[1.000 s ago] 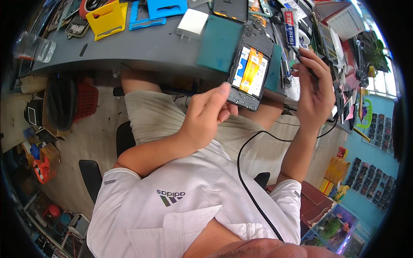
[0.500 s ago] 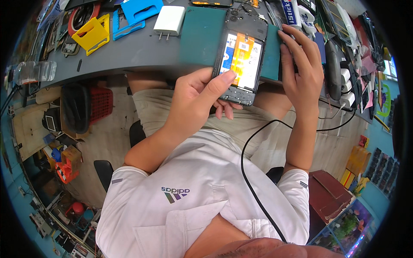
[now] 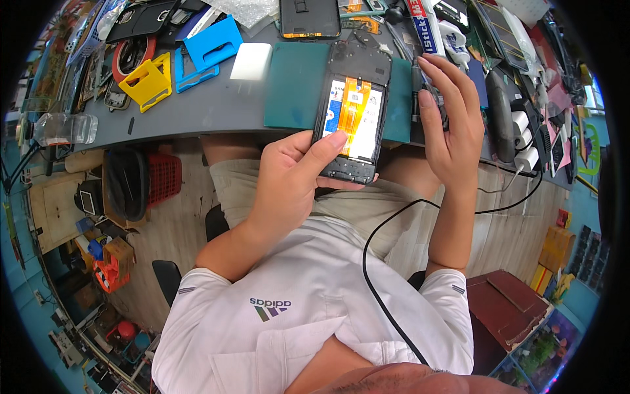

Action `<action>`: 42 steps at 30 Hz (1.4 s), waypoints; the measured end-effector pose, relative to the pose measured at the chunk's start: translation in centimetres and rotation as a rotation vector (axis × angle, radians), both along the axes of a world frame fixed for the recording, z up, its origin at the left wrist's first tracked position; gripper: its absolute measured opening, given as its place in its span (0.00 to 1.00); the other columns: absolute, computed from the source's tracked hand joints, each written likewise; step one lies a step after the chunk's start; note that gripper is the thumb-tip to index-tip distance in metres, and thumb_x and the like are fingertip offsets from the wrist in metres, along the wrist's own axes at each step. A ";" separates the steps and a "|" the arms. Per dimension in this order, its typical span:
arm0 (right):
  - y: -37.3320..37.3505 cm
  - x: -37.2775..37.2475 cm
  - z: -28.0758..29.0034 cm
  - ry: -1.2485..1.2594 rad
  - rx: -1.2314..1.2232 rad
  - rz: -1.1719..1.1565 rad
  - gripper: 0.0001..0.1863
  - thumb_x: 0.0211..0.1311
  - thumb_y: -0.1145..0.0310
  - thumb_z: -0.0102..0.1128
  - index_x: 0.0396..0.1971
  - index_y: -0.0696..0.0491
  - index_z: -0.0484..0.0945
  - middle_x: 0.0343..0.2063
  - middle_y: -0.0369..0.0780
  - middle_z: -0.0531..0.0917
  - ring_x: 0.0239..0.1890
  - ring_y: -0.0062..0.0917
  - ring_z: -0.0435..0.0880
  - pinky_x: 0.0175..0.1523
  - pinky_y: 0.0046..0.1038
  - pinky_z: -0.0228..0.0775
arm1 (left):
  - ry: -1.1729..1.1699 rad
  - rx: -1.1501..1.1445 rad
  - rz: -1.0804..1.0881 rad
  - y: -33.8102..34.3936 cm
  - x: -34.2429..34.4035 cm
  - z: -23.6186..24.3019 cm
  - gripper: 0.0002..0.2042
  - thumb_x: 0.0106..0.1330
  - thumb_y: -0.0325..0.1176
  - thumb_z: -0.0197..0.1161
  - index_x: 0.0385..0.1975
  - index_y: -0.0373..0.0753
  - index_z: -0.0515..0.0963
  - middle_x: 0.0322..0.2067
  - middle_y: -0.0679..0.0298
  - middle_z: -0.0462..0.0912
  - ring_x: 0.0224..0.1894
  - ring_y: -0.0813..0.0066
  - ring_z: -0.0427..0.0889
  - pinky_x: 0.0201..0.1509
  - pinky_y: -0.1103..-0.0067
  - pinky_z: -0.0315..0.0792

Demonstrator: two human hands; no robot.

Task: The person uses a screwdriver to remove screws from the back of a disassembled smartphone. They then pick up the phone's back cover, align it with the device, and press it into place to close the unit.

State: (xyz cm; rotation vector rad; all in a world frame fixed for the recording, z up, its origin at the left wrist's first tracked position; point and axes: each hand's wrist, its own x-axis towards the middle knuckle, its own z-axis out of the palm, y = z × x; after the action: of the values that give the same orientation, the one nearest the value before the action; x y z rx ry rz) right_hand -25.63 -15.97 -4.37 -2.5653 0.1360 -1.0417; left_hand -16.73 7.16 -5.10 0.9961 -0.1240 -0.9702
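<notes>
An opened phone (image 3: 371, 118), its back cover off, is held over the table's near edge by my left hand (image 3: 289, 167). My thumb presses on the orange flex cable over the white and blue battery, and the fingers wrap underneath. Farther right, my right hand (image 3: 454, 131) is raised at the edge of the green mat (image 3: 289, 98). Its fingers are apart beside dark slim tools (image 3: 415, 85), partly hidden behind it; no grip on them shows. Beyond the phone, a dark phone cover or frame (image 3: 308, 20) lies at the far side.
Left of the mat are a white charger block (image 3: 251, 62), a blue phone stand (image 3: 213, 43) and a yellow one (image 3: 147, 82). At the right, a white and blue tube (image 3: 423, 29), a dark rounded device (image 3: 502, 111) and white plugs (image 3: 525, 157) crowd the table.
The phone and my left hand sit slightly lower and farther left in view, and the whole scene has shifted. My right hand's thumb has lifted away from the mat's edge, exposing the dark tools.
</notes>
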 end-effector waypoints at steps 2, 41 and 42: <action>-0.1 -0.1 0.2 0.002 0.039 0.011 0.17 0.71 0.71 0.63 0.56 0.56 0.84 0.56 0.44 0.85 0.56 0.39 0.83 0.61 0.36 0.72 | 0.017 -0.024 -0.004 0.0 0.0 0.1 0.17 0.79 0.33 0.59 0.52 0.20 0.79 0.44 0.45 0.89 0.41 0.56 0.93 0.45 0.59 0.92; 7.2 2.7 4.9 -0.402 1.417 0.199 0.22 0.77 0.73 0.61 0.65 0.65 0.77 0.62 0.49 0.82 0.57 0.30 0.86 0.59 0.32 0.83 | -1.706 0.053 0.370 -5.1 4.0 1.5 0.34 0.58 0.30 0.78 0.69 0.38 0.78 0.73 0.41 0.69 0.66 0.46 0.78 0.65 0.63 0.76; 6.9 2.7 4.6 -0.396 1.435 0.207 0.21 0.76 0.73 0.61 0.64 0.65 0.77 0.61 0.48 0.82 0.56 0.30 0.86 0.58 0.32 0.83 | -1.704 0.033 0.349 -5.0 4.1 1.5 0.36 0.57 0.31 0.79 0.69 0.38 0.78 0.73 0.40 0.68 0.66 0.45 0.77 0.66 0.62 0.75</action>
State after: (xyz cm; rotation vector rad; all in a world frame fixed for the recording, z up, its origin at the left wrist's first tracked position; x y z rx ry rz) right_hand -22.94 -9.06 0.28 -1.0475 0.3408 -0.8349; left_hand -12.59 2.13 -3.62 1.5629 -1.2825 0.4135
